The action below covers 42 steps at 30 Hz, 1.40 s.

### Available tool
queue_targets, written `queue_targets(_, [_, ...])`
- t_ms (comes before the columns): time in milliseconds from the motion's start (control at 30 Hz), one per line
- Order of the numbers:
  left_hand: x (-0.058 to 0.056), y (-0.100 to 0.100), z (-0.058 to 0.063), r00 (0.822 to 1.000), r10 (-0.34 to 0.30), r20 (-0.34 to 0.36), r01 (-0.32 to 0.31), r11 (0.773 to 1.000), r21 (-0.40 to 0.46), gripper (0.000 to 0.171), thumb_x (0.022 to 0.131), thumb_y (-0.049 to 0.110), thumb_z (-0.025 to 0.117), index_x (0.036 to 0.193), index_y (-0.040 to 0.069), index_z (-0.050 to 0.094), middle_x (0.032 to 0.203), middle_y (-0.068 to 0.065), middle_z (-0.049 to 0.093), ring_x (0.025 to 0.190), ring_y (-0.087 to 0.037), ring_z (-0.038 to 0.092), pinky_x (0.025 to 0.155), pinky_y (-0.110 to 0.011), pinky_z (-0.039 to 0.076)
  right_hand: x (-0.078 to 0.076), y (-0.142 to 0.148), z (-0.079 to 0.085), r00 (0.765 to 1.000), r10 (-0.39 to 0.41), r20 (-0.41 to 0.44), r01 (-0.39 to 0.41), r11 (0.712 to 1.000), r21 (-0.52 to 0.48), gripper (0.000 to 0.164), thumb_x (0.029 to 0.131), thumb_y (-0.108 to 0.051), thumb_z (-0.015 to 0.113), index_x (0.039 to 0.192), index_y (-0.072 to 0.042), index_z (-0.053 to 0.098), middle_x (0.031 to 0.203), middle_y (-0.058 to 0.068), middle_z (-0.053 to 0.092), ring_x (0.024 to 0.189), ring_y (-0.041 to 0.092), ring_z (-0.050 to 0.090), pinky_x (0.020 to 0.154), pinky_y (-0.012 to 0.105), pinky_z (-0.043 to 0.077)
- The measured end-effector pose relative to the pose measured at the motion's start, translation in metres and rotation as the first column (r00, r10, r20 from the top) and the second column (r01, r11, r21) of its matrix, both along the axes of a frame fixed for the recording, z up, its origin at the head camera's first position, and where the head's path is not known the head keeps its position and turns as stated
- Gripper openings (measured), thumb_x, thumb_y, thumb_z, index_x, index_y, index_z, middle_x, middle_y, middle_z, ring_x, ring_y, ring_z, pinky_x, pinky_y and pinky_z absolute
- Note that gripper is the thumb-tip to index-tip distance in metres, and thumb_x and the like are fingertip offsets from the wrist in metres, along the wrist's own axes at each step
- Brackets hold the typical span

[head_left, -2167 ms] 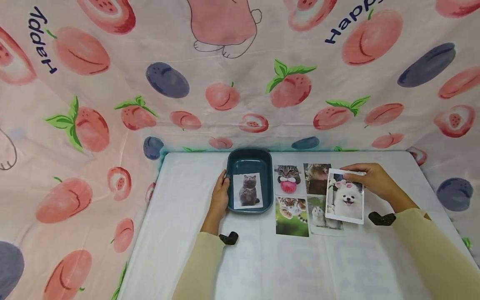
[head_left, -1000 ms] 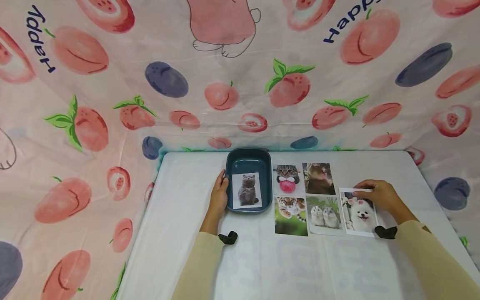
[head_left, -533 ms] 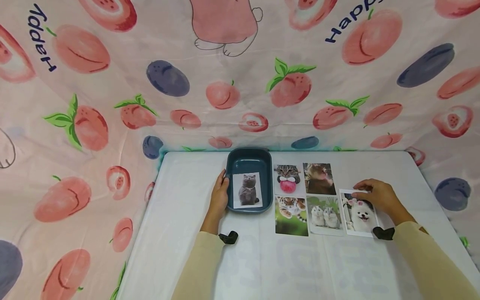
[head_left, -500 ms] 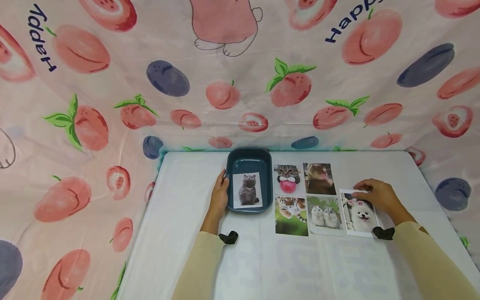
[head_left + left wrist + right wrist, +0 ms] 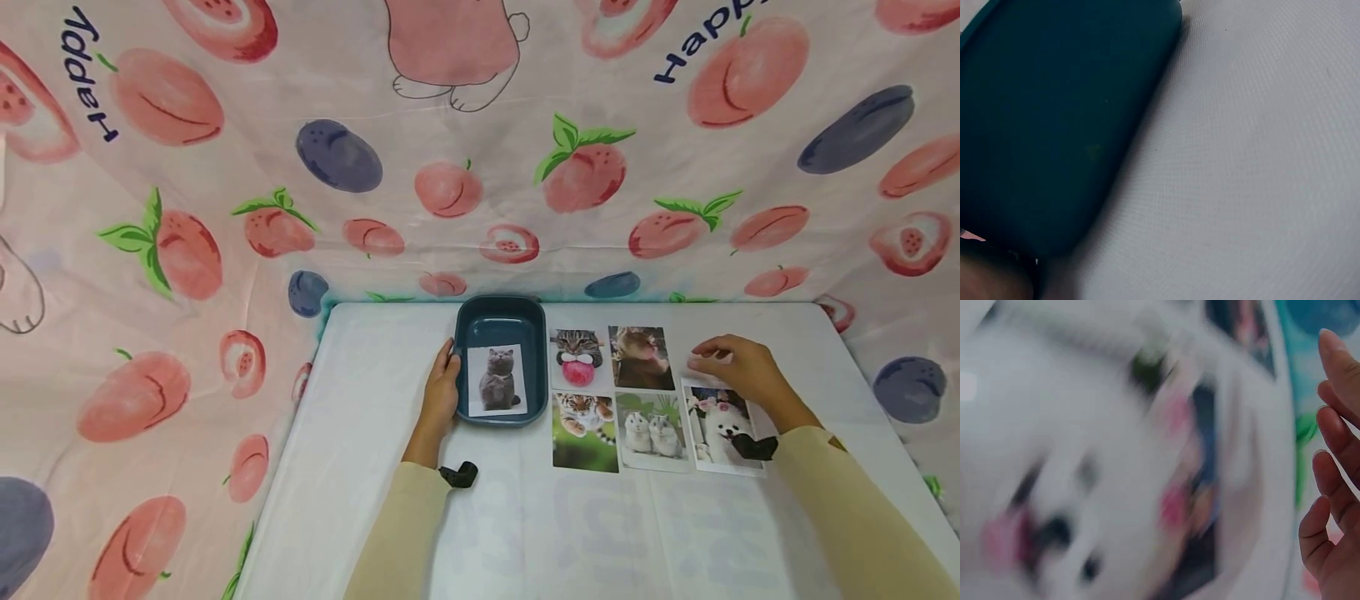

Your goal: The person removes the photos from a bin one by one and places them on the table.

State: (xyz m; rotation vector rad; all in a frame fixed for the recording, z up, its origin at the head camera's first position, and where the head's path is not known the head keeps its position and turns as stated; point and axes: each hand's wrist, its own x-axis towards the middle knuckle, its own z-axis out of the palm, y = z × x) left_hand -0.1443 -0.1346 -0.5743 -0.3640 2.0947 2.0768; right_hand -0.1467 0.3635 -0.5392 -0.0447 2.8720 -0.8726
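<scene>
Tray (image 5: 498, 329): blue, on the table (image 5: 525, 533); the landmark for everything below.
Left hand (image 5: 441, 393): grips the tray by its left edge. A light, steady hold is enough; pulling would spoil the spacing to the tray's right.
Right hand (image 5: 738, 367): well to the tray's right, fingers loosely bent and grasping nothing, by the far edge of the dog card (image 5: 715, 427).
Dog card: outermost in the row off the tray's near end. The step in hand seems to be leaving it neatly placed; best to lift the fingers straight up, not drag them across it.
Black wrist piece (image 5: 753, 447): well right of the tray, overlapping the dog card in the head view; I cannot tell if it touches. Keep the wrist high so it cannot nudge the card.
Hamster card (image 5: 651, 432): same row, between the dog card and the tiger card (image 5: 586, 433), which is nearest the tray. Match its lower edge when squaring.
Striped cat card (image 5: 577, 358): just right of the tray's middle.
Brown card (image 5: 641, 358): next one out from the tray; its animal is unclear.
Grey cat card (image 5: 497, 381): inside the tray, at the near end; whether others lie beneath is hidden. Any lift should start at one edge, clear of the wall.
</scene>
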Motion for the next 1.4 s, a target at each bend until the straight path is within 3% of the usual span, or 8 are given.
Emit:
queue_targets(100, [0.000, 0.000, 0.000, 1.000, 0.001, 0.003, -0.001, 1.000, 0.003, 0.052, 0.110, 0.040, 0.041, 0.161, 0.033, 0.030, 0.170, -0.003, 0.026, 0.158, -0.027, 0.020, 0.128, -0.051, 0.017, -0.010, -0.021, 0.011, 0.997, 0.023, -0.070, -0.025, 0.999, -0.024, 0.045, 0.094, -0.046, 0.073, 0.118, -0.007, 0.072, 0.109, 0.014, 0.069, 0.102, 0.031, 0.059, 0.078, 0.044, 0.050])
queue_targets(200, [-0.001, 0.000, 0.000, 1.000, 0.001, 0.008, -0.001, 1.000, 0.002, 0.053, 0.110, 0.040, 0.041, 0.161, 0.032, 0.030, 0.170, -0.003, 0.026, 0.158, -0.027, 0.020, 0.128, -0.051, 0.017, -0.021, -0.048, 0.023, 0.995, 0.059, -0.085, -0.067, 0.994, -0.092, 0.042, 0.093, -0.040, 0.075, 0.120, -0.008, 0.072, 0.107, 0.012, 0.070, 0.101, 0.029, 0.060, 0.078, 0.042, 0.049])
queue_targets(500, [-0.002, 0.000, 0.000, 1.000, 0.004, 0.015, -0.004, 1.000, 0.000, 0.052, 0.111, 0.038, 0.040, 0.162, 0.032, 0.030, 0.170, -0.002, 0.026, 0.158, -0.027, 0.020, 0.127, -0.050, 0.019, -0.058, -0.142, 0.044, 0.972, 0.236, -0.017, -0.233, 0.941, -0.247, 0.042, 0.090, -0.046, 0.077, 0.122, -0.019, 0.072, 0.106, 0.004, 0.070, 0.101, 0.021, 0.064, 0.082, 0.040, 0.053])
queue_targets(733, [-0.002, 0.002, 0.000, 1.000, 0.007, 0.007, -0.007, 0.999, 0.040, 0.053, 0.111, 0.038, 0.040, 0.162, 0.030, 0.029, 0.170, -0.003, 0.026, 0.157, -0.027, 0.021, 0.127, -0.050, 0.019, -0.077, -0.208, 0.061, 0.935, 0.355, 0.012, -0.329, 0.880, -0.342, 0.051, 0.091, -0.043, 0.077, 0.129, -0.011, 0.069, 0.112, 0.005, 0.070, 0.104, 0.022, 0.063, 0.089, 0.043, 0.053])
queue_targets(900, [-0.002, 0.001, -0.001, 1.000, 0.015, 0.006, -0.016, 0.999, 0.032, 0.052, 0.111, 0.038, 0.041, 0.161, 0.031, 0.032, 0.169, -0.003, 0.028, 0.157, -0.027, 0.023, 0.127, -0.051, 0.020, -0.088, -0.244, 0.057, 0.918, 0.393, 0.062, -0.340, 0.856, -0.389, 0.049, 0.091, -0.040, 0.078, 0.127, -0.008, 0.069, 0.112, 0.006, 0.070, 0.102, 0.022, 0.065, 0.090, 0.042, 0.054])
queue_targets(1233, [-0.001, 0.001, 0.001, 1.000, 0.012, 0.003, -0.012, 1.000, 0.027, 0.051, 0.111, 0.036, 0.040, 0.161, 0.030, 0.033, 0.168, -0.008, 0.030, 0.155, -0.029, 0.028, 0.126, -0.051, 0.023, -0.094, -0.296, 0.036, 0.899, 0.424, 0.113, -0.388, 0.888, -0.247, 0.050, 0.091, -0.045, 0.076, 0.125, -0.008, 0.071, 0.118, 0.007, 0.073, 0.109, 0.023, 0.067, 0.096, 0.042, 0.055])
queue_targets(1400, [-0.001, 0.001, 0.002, 1.000, 0.005, 0.012, -0.006, 0.999, 0.031, 0.050, 0.111, 0.036, 0.040, 0.161, 0.032, 0.032, 0.168, -0.007, 0.029, 0.154, -0.030, 0.029, 0.125, -0.051, 0.025, -0.095, -0.310, 0.025, 0.912, 0.389, 0.128, -0.366, 0.915, -0.171, 0.044, 0.095, -0.046, 0.070, 0.121, -0.009, 0.072, 0.118, 0.008, 0.073, 0.105, 0.023, 0.067, 0.094, 0.041, 0.055])
